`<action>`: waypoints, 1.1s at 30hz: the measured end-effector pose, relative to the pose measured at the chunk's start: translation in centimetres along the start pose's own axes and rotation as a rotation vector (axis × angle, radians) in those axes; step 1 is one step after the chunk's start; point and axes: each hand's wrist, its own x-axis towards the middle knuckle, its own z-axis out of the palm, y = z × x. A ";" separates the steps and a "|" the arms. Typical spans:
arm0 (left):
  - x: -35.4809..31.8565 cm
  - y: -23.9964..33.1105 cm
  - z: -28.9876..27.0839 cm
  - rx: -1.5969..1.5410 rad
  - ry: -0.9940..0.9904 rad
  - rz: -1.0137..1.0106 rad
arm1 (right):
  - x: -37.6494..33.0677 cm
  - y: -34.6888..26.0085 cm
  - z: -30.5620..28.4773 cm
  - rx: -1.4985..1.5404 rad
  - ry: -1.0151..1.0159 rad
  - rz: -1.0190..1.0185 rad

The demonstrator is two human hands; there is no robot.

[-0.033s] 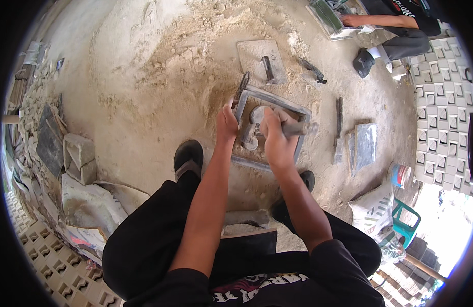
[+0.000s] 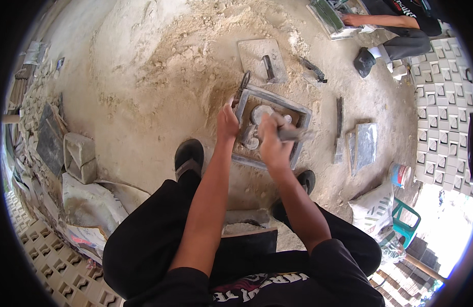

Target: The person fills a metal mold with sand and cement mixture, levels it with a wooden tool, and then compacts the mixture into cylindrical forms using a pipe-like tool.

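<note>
My left hand (image 2: 227,124) is closed at the left wall of a grey rectangular mould frame (image 2: 249,162) on the ground. Just beyond its fingers, a dark looped metal handle (image 2: 244,82) sticks up at the frame's far left corner. Over the frame, my right hand (image 2: 273,143) grips a grey bar-like tool (image 2: 293,134), smeared by motion and partly hidden by the fingers. Inside the frame are brown earth-like material, a pale round piece (image 2: 260,112) and a short grey cylinder-like piece (image 2: 248,134).
Beyond the frame lies a square plate with an upright handle (image 2: 268,67); a trowel-like tool (image 2: 313,70) is beside it. Flat slabs (image 2: 364,146) and a long bar (image 2: 339,128) lie right. Loose sand (image 2: 185,56) spreads ahead. A co-worker's hand (image 2: 353,20) is at another mould, far right.
My right hand has shifted slightly toward me and left with the tool, uncovering more of the pale round piece. My left hand stays at the frame.
</note>
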 end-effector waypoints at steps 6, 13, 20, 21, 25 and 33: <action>-0.1 -0.1 0.1 -0.035 -0.026 0.033 | -1.3 -4.4 -0.1 0.016 -0.027 0.164; 0.7 0.1 0.1 -0.184 -0.076 -0.194 | -2.8 -3.5 -1.1 0.049 -0.104 0.163; 1.0 -1.0 0.2 -0.383 -0.207 -0.284 | -4.1 -4.1 0.0 0.036 -0.088 0.098; 0.9 -0.4 0.6 -0.462 -0.216 -0.338 | -4.1 -3.8 -0.1 -0.002 -0.074 0.039; 1.1 -1.3 0.4 -0.466 -0.230 -0.303 | -4.7 -2.0 -0.1 -0.081 -0.062 0.043; 1.6 -2.1 0.3 -0.416 -0.245 -0.237 | -4.6 -2.4 0.6 -0.110 -0.106 -0.044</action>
